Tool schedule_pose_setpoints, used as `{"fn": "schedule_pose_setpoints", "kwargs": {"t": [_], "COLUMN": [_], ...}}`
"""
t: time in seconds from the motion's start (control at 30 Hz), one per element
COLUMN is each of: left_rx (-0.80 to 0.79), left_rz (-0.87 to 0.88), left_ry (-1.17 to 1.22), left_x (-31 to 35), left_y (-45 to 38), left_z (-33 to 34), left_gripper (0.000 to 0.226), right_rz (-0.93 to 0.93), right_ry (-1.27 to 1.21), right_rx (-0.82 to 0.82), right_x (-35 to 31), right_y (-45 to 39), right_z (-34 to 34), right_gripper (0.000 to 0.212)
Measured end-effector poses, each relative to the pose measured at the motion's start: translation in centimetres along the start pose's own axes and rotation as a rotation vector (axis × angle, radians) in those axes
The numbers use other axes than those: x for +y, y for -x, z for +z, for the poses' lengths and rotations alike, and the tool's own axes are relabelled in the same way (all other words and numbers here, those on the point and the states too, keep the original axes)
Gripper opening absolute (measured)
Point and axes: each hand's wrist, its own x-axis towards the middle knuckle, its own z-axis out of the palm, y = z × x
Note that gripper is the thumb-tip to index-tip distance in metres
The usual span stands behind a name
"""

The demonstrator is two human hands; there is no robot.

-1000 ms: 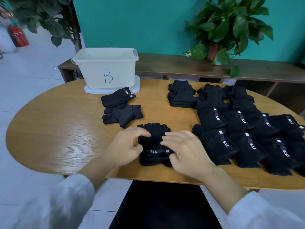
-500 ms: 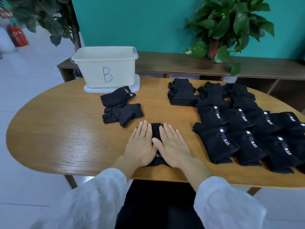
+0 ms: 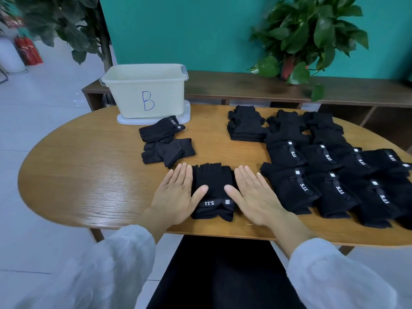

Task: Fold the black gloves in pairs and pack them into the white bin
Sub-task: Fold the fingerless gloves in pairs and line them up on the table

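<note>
Black knit glove pair (image 3: 213,188) lying on the oval wooden table (image 3: 89,175).
Left hand (image 3: 176,195) and right hand (image 3: 256,197) flank it, fingers straight, thumbs resting on it, gripping nothing.

I see an oval wooden counter (image 3: 73,175). At 11 o'clock a white bin (image 3: 145,94) marked "B" stands on its lid (image 3: 187,115). Just in front lie two folded glove pairs (image 3: 165,143). At 6 o'clock a stacked pair of gloves (image 3: 214,188) lies between my left hand (image 3: 176,197) and right hand (image 3: 254,197), both flat. Rows of gloves (image 3: 323,166) fill 1 to 4 o'clock.
</note>
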Motion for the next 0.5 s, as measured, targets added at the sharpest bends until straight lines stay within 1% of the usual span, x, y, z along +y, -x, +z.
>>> {"fn": "schedule_pose_setpoints", "kwargs": {"t": [0.07,0.13,0.2,0.23,0.3,0.5], "left_rx": [0.076,0.100,0.064,0.024,-0.046,-0.116], "left_rz": [0.063,0.206,0.348,0.388,0.407,0.394], "left_ry": [0.069,0.135,0.134,0.118,0.100,0.173], "left_x": [-0.2,0.0,0.3,0.3,-0.2,-2.0], "left_y": [0.7,1.3,1.9,2.2,2.6,2.3], "left_z": [-0.2,-0.4,-0.4,-0.2,0.3,0.0], "left_gripper": [0.098,0.092,0.087,0.086,0.085,0.101], "right_rz": [-0.032,-0.114,-0.193,-0.212,-0.215,-0.224], "right_ry": [-0.036,-0.042,-0.045,-0.045,-0.031,0.005], "right_rx": [0.088,0.138,0.105,0.068,0.016,0.034], "right_x": [-0.2,-1.1,-2.1,-2.4,-2.1,-0.7], "right_y": [0.7,1.2,1.6,1.7,1.9,2.4], "right_z": [-0.5,-0.7,-0.1,0.3,1.3,1.8], "right_gripper": [0.083,0.080,0.078,0.079,0.081,0.083]}}
